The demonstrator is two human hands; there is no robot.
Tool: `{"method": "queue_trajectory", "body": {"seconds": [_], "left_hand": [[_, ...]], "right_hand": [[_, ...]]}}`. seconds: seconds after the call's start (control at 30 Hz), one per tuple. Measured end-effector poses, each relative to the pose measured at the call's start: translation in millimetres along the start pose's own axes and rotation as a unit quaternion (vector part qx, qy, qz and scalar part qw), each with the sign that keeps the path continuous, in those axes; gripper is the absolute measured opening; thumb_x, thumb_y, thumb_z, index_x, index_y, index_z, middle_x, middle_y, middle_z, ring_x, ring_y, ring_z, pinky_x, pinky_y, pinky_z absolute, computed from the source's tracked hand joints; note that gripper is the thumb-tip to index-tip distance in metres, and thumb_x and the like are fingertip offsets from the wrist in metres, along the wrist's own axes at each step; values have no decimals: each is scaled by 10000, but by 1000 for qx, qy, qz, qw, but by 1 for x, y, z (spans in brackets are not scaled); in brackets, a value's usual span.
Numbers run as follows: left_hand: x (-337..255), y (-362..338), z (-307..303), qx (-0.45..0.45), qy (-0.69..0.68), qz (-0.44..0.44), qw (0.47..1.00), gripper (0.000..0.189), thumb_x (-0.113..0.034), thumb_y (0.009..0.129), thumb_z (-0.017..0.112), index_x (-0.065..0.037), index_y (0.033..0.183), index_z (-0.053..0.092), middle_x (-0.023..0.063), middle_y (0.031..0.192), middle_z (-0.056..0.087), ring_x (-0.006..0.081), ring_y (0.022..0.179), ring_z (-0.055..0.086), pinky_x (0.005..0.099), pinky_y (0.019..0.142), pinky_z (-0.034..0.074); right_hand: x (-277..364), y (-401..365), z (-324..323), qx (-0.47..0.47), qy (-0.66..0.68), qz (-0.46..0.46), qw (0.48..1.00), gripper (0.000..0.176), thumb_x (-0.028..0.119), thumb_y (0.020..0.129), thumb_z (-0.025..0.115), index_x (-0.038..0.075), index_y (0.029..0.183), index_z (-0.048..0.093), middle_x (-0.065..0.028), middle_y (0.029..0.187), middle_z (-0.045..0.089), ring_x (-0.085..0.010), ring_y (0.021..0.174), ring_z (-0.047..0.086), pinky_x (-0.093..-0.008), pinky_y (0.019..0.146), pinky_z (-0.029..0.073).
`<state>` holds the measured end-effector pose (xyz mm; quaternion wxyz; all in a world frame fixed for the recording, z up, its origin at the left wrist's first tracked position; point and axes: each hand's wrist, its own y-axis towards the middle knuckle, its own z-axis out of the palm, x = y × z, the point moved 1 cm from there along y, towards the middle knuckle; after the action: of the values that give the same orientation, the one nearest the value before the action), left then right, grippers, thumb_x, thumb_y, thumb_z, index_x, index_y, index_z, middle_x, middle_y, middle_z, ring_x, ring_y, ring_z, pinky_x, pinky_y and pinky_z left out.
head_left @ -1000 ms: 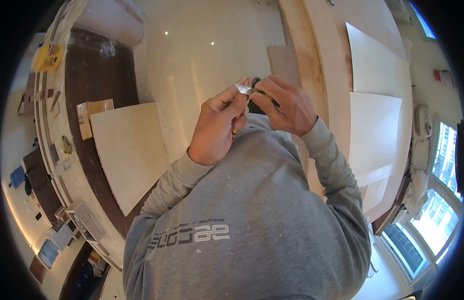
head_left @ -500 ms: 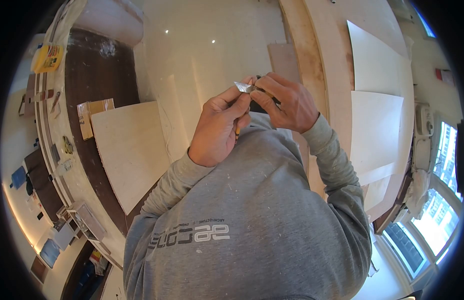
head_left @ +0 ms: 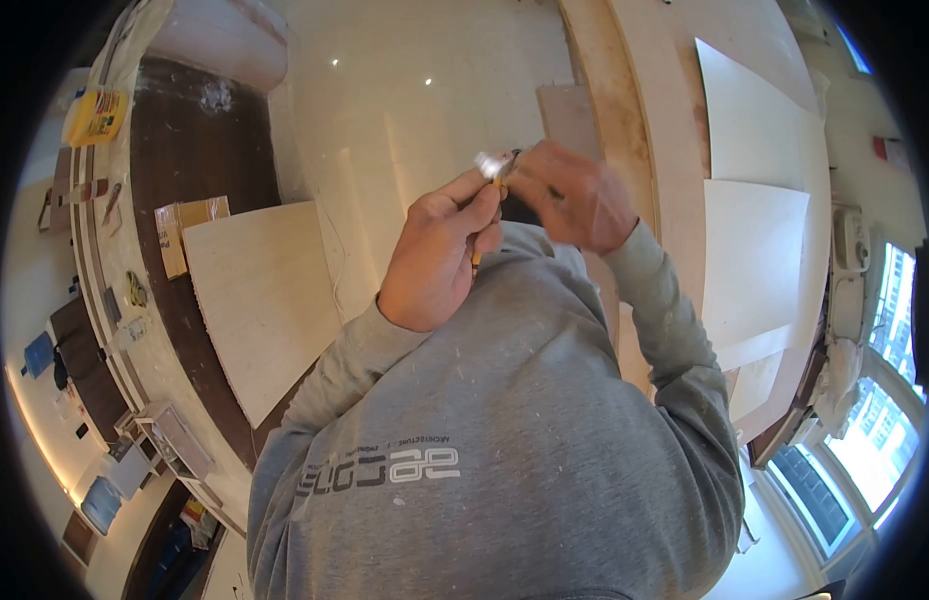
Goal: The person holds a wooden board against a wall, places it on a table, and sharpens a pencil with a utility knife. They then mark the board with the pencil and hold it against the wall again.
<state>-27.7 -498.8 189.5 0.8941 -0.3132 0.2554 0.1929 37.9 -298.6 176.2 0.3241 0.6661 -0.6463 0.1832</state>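
In front of my chest, my left hand (head_left: 440,240) is closed around a thin yellow pencil (head_left: 500,184). One end of it pokes out below the palm, the other shows by the thumb tip. My right hand (head_left: 575,195), blurred by motion, is closed just beside it on a utility knife. The shiny knife blade (head_left: 488,165) sticks out toward the left fingertips, close to the pencil's upper end. Most of the knife's handle is hidden by the right fingers.
Pale board sheets (head_left: 755,250) lie on the long wooden surface to the right. Another pale panel (head_left: 265,300) rests at left beside a piece of cardboard (head_left: 175,235). A yellow tub (head_left: 95,117) stands on the far-left ledge. Glossy floor (head_left: 385,120) stretches ahead.
My right hand has shifted slightly and is now blurred; the blade has tilted and moved a little upward, uncovering the pencil's upper part. My left hand has barely moved.
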Motion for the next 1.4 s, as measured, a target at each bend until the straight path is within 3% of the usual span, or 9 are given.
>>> {"method": "queue_trajectory", "body": {"seconds": [0.07,0.3,0.63,0.73,0.83,0.97,1.3,1.4], "left_hand": [[2,-6,3,-22,9,-2,1000,426,-98,1116,561,80,1503,551,-4,1033,534,86,788,410,226,702,401],[4,2,4,-7,-8,-3,1000,448,-85,1103,579,72,1521,539,-12,1044,550,88,813,415,226,724,401],[8,0,10,-12,-12,6,1000,480,-86,1095,603,97,1529,514,-13,1047,564,96,819,427,233,734,407],[13,-2,6,-14,9,4,1000,485,-98,1095,609,88,1533,515,-20,996,531,95,815,429,226,729,398],[10,-1,10,-23,19,3,1000,485,-114,1097,613,83,1530,520,-27,950,500,92,813,429,223,727,393],[15,3,7,-1,5,-8,1000,474,-104,1093,620,81,1521,531,-28,953,519,83,820,432,226,731,399],[18,-5,10,-7,-10,0,1000,453,-76,1086,626,91,1500,550,-25,1017,571,65,831,441,232,744,416],[21,-10,3,-5,9,-7,1000,466,-84,1082,637,106,1497,545,-18,1029,579,79,821,446,237,749,421]], "right_hand": [[-34,-4,-1,-40,-13,30,999,193,238,1020,690,55,1069,729,-120,895,680,-356,740,677,-443,641,532],[6,-7,-9,1,30,16,999,187,251,1021,693,66,1003,710,-114,834,652,-354,676,629,-445,588,482],[19,-9,-10,18,35,23,999,200,272,1036,675,83,1064,734,-116,869,676,-352,713,666,-466,613,516],[-20,-12,5,-13,15,-25,1000,186,245,1031,673,72,1065,734,-125,870,675,-360,740,672,-462,634,518],[-26,-15,-13,-28,13,70,997,169,215,1017,681,54,1045,724,-130,861,667,-368,744,663,-454,639,509],[-2,-17,-11,-24,33,12,999,199,238,1018,693,41,989,693,-131,838,654,-370,689,632,-447,609,490],[14,-23,-8,24,27,39,999,194,260,1019,698,68,1041,716,-130,841,655,-368,710,648,-468,610,499],[-22,-25,2,-36,19,9,999,181,233,1017,687,55,1038,712,-146,863,664,-379,735,650,-471,636,504]]}}
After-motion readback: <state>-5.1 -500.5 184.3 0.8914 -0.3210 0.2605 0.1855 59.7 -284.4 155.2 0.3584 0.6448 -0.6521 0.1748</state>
